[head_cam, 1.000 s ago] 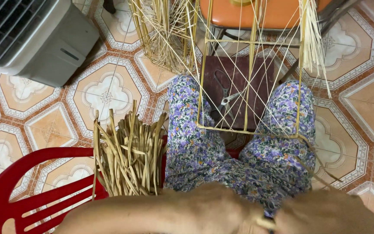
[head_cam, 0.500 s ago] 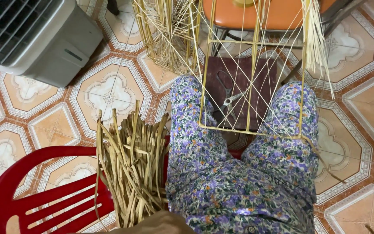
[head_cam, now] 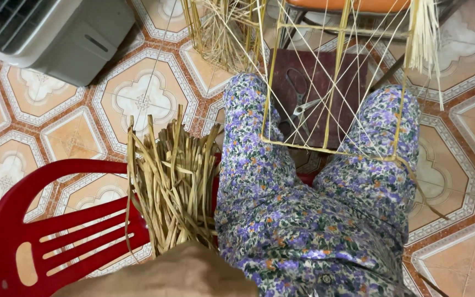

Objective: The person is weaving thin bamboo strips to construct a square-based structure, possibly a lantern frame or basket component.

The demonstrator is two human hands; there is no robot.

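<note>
No packages, labels, signs or screens anywhere in view from where I stand.

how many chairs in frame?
2. A red plastic chair at lower left, beside the lap, holding the bundle of flat strips. An orange chair at the top edge, mostly cropped; others may lie outside view.

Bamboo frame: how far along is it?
Done: the frame between the knees has its outer splints joined and thin strands crossing. In hand: nothing; neither hand shows, and the scissors lie on the dark stool. Left: a full bundle of strips lies unused on the red chair.
</note>
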